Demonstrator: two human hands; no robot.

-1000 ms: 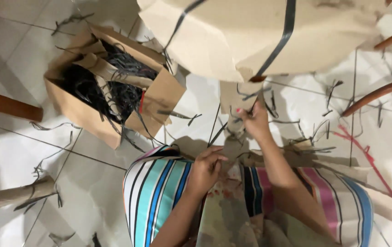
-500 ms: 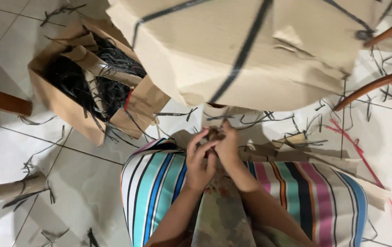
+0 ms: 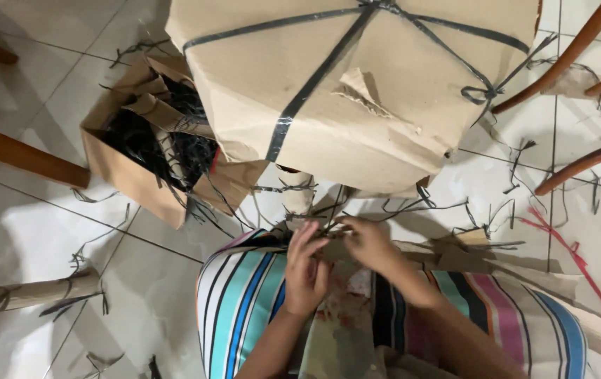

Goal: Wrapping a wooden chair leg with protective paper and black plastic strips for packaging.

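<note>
Your left hand (image 3: 305, 272) and right hand (image 3: 369, 244) meet over your lap, just above the striped cloth (image 3: 244, 302) across your knees. Both are curled in around a small bundle of thin dark strips (image 3: 330, 226), fingers closed on it from either side, the left thumb pressing in towards the right palm. It looks as if the strips fan upward out of the pinch, though the ends blur against the floor there.

Right in front of your hands sits a big cardboard box (image 3: 356, 91), bound with dark strapping (image 3: 300, 91) crossing at its top and knotted near the right edge, with a torn flap of paper on its face. To the left of it, on the tiled floor (image 3: 48, 238), an open brown carton (image 3: 114, 168) is stuffed with more dark strips and folded cardboard. Loose strips litter the tiles all round. A cardboard tube (image 3: 27, 291) lies at the left edge, wooden chair legs (image 3: 581, 161) curve in at the right, and a red strip (image 3: 567, 245) lies beside them.
</note>
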